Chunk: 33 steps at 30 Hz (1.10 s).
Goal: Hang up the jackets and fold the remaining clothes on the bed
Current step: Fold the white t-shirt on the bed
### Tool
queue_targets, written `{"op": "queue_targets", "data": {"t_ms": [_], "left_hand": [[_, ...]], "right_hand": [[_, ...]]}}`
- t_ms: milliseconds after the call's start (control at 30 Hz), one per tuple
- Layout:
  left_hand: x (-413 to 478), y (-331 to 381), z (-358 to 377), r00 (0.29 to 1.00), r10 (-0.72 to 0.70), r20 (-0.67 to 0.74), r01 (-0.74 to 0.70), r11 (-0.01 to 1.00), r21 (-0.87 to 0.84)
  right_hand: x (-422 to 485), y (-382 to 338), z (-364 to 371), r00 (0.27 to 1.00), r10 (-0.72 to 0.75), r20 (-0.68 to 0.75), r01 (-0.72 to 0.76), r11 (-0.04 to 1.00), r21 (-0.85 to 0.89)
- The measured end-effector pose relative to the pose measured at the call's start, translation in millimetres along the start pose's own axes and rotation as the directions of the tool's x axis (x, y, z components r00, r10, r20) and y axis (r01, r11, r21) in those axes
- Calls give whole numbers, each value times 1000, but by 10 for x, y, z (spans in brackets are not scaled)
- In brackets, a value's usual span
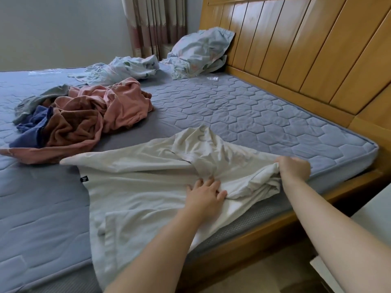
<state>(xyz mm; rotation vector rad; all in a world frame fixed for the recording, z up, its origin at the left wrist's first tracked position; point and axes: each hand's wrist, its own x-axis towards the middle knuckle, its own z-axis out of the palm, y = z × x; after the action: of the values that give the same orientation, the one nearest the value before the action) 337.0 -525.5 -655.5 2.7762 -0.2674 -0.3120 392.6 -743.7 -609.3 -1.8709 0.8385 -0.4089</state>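
The white garment (135,193) lies spread across the bed's (254,115) near edge, its hem overhanging at 6 o'clock; a hard tug could slide it off or crease it again. At 3 o'clock the right grip (293,168) is clamped on bunched fabric. The left grip (204,194) presses the middle with its fingers apart. A clothes pile (84,121) lies at 10 o'clock.

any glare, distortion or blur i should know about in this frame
Head view: wide-angle bowing curves the headboard planks and mattress edge; head view: daylight sheen on the upper headboard; head view: white garment evenly lit with soft shadows, far curtain slightly soft.
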Motion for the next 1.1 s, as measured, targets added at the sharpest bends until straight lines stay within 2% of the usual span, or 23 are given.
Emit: {"op": "queue_targets", "data": {"t_ms": [33, 67, 100, 133, 200, 267, 333, 400, 467, 567, 667, 767, 867, 967, 1033, 1100], "left_hand": [[61, 66, 0, 999, 9, 43, -11, 999, 46], [119, 116, -19, 997, -1, 80, -7, 995, 95], [181, 152, -52, 996, -16, 90, 4, 991, 135], [250, 177, -103, 997, -31, 64, 20, 986, 163], [391, 217, -246, 998, -42, -52, 50, 986, 161], [557, 248, -398, 984, -23, -178, 47, 990, 131], [780, 260, -529, 961, 16, -275, 16, 993, 116], [1081, 233, -633, 947, 80, -310, -43, 992, 123], [1466, 161, -687, 961, 172, -216, -124, 968, 218], [1950, 123, -757, 972, 211, 105, -236, 854, 464], [2280, 181, -849, 941, 158, 300, -318, 721, 616], [2459, 276, -1039, 930, 15, 368, -300, 611, 733], [2522, 290, -1431, 950, -21, 312, -240, 590, 771], [2459, 298, -2132, 992, -18, 127, -82, 671, 737], [2373, 343, -2672, 999, -39, 14, 19, 731, 682], [2245, 461, -3203, 996, -70, -62, 93, 791, 605]], "right_hand": [[82, 36, -29, 997, 9, 73, 3, 986, -167], [166, 72, -32, 978, 64, 197, 17, 923, -385], [228, 92, -22, 942, 159, 297, 53, 801, -596], [256, 67, -17, 914, 201, 353, 132, 674, -727], [281, -49, 11, 888, 157, 432, 306, 499, -811], [270, -189, 102, 877, 44, 479, 417, 429, -802], [360, -225, 288, 841, -27, 540, 492, 453, -743], [435, -209, 483, 803, -57, 594, 534, 511, -673], [531, -162, 638, 765, -21, 643, 531, 585, -613], [651, -195, 721, 686, 108, 720, 492, 660, -568], [779, -292, 722, 586, 233, 776, 475, 678, -561], [853, -430, 698, 539, 230, 811, 466, 720, -514], [919, -828, 695, 539, 97, 837, 536, 727, -429], [1020, -1544, 697, 565, -184, 804, 704, 617, -353], [1101, -2113, 634, 529, -360, 768, 792, 535, -294], [1176, -2655, 498, 481, -475, 737, 848, 466, -253]]}}
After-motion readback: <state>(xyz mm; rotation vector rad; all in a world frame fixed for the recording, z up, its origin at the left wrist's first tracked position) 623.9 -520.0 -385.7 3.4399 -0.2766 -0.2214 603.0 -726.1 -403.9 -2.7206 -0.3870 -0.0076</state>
